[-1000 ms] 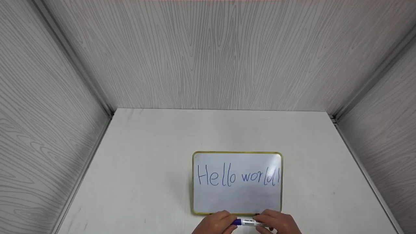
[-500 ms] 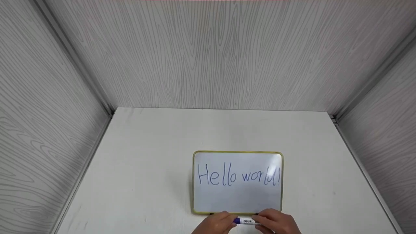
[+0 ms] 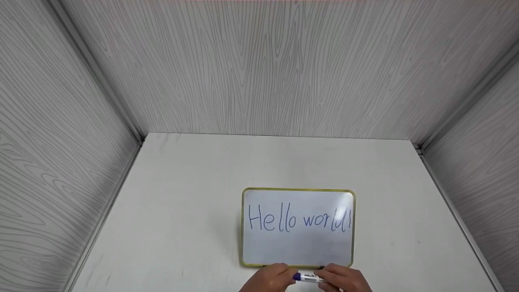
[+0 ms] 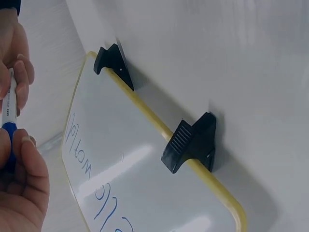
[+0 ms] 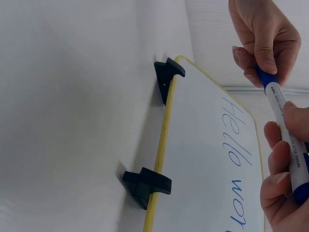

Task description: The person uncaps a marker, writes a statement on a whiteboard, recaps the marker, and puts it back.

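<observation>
A white marker (image 3: 309, 277) with a blue cap lies between my two hands, just in front of the whiteboard's lower edge. My left hand (image 3: 271, 278) pinches the blue cap (image 5: 266, 77) between thumb and fingers. Curled around the white barrel are the fingers of my right hand (image 3: 344, 278). Cap and barrel meet in one line in the right wrist view. The small whiteboard (image 3: 298, 249) has a yellow frame and reads "Hello world!" in blue handwriting above its bare lower half.
Two black clips, the nearer clip (image 4: 190, 142) and the farther clip (image 4: 113, 63), support the board's lower edge. The white table (image 3: 190, 182) extends around the board. Wood-grain panels (image 3: 259, 69) enclose it at the back and both sides.
The marker has turned about its length, so different print faces up. Both hands keep their grip with hardly any shift. The whiteboard stays in place.
</observation>
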`<control>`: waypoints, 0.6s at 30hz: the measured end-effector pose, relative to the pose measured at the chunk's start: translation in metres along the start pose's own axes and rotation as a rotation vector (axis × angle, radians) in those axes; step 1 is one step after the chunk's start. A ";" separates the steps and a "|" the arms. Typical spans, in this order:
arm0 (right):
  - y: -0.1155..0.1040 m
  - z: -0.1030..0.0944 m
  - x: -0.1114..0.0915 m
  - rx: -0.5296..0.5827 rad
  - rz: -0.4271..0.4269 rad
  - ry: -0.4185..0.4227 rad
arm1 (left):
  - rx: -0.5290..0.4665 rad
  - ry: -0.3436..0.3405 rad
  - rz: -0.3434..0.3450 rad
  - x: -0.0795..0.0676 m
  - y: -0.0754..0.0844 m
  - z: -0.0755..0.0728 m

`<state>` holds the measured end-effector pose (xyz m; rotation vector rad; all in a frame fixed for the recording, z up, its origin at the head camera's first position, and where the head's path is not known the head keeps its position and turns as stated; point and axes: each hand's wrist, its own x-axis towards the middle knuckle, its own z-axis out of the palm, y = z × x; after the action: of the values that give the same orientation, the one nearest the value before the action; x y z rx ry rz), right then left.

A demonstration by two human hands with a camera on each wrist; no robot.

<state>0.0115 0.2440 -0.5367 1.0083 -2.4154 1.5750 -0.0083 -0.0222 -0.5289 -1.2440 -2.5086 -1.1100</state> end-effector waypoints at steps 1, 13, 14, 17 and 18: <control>-0.001 0.000 0.001 -0.004 0.004 -0.004 | 0.001 0.017 0.018 0.000 -0.001 0.000; -0.011 0.003 0.011 0.059 0.098 -0.049 | -0.039 0.117 0.091 -0.001 -0.003 0.002; -0.011 0.003 0.012 0.058 0.094 -0.049 | -0.041 0.116 0.084 0.000 -0.002 0.001; -0.011 0.003 0.015 0.072 0.096 -0.049 | -0.049 0.116 0.076 0.001 -0.001 -0.001; -0.011 0.003 0.015 0.075 0.105 -0.050 | -0.056 0.112 0.069 0.001 0.000 -0.001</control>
<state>0.0071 0.2315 -0.5230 0.9579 -2.4981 1.7061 -0.0095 -0.0225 -0.5278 -1.2355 -2.3513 -1.2055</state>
